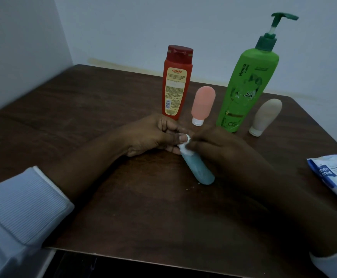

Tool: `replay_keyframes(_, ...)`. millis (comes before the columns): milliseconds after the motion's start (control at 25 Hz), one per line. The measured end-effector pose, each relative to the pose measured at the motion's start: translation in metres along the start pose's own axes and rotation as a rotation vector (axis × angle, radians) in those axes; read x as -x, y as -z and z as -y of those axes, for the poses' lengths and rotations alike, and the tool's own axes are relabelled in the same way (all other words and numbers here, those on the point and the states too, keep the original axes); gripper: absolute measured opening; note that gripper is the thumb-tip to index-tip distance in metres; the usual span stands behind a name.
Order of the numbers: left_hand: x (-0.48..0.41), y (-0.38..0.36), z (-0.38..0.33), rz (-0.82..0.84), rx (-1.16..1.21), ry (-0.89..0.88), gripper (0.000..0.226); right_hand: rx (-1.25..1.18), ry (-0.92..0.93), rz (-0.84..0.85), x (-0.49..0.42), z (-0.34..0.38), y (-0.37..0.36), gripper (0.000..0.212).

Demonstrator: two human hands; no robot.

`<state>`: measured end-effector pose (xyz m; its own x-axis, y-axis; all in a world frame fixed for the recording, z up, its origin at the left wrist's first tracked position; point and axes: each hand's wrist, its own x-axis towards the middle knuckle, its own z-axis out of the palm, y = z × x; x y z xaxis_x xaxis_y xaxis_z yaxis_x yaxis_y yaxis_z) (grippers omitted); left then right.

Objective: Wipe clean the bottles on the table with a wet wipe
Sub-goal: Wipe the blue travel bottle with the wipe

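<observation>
A small teal squeeze bottle (198, 170) lies on the dark wooden table (83, 109), its white cap end between my hands. My left hand (153, 135) pinches that cap end, where a small bit of white shows at my thumb. My right hand (217, 145) is closed over the same spot from the right; whether the white is cap or wipe I cannot tell. Behind stand a red bottle (176, 83), a pink tube (202, 105) on its cap, a tall green pump bottle (244, 83) and a beige tube (266, 117) on its cap.
A blue and white wet wipe pack (334, 175) lies at the table's right edge. Walls close off the table at the back and left. A few pale crumbs (193, 186) lie near the teal bottle's base.
</observation>
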<state>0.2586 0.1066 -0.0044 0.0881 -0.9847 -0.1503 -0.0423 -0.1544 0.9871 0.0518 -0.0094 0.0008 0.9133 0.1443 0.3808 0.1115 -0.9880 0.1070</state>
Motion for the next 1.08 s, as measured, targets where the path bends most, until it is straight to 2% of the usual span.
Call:
replay_keyframes(120,0.001,0.000,0.001,-0.005,0.000,-0.005,0.031,-0.106,-0.127,-0.008,0.013,-0.008,0.003,0.024)
replay_keyframes(280,0.003,-0.001,-0.001,0.001,-0.002,-0.008,0.032,-0.275,-0.045,-0.123,0.011,0.009,0.008,0.025)
replay_keyframes(360,0.002,-0.002,-0.001,0.000,-0.005,-0.019,0.030,-0.244,-0.083,-0.169,0.003,0.004,0.003,0.028)
replay_keyframes(440,0.003,-0.002,-0.001,0.003,0.003,-0.023,0.027,-0.239,-0.140,-0.121,0.002,-0.003,0.001,0.026)
replay_keyframes(560,0.002,-0.002,-0.001,-0.006,-0.011,-0.013,0.029,-0.388,-0.170,0.003,0.015,-0.011,0.013,0.027)
replay_keyframes(640,0.002,-0.001,0.000,-0.008,-0.015,-0.010,0.030,-0.494,-0.196,0.025,0.019,-0.011,0.020,0.024)
replay_keyframes(720,0.002,-0.001,0.000,-0.004,-0.020,-0.010,0.030,-0.542,-0.243,-0.070,0.017,-0.012,0.016,0.017)
replay_keyframes(800,0.001,-0.001,0.000,-0.004,-0.012,-0.006,0.030,-0.450,-0.282,-0.127,0.012,-0.011,0.007,0.024)
replay_keyframes(880,0.001,-0.002,0.000,-0.011,-0.010,-0.009,0.030,-0.430,-0.292,-0.091,0.010,-0.012,0.002,0.027)
replay_keyframes(1080,0.002,-0.002,-0.001,-0.027,-0.022,-0.002,0.030,-0.628,-0.258,0.140,0.023,-0.020,0.025,0.014)
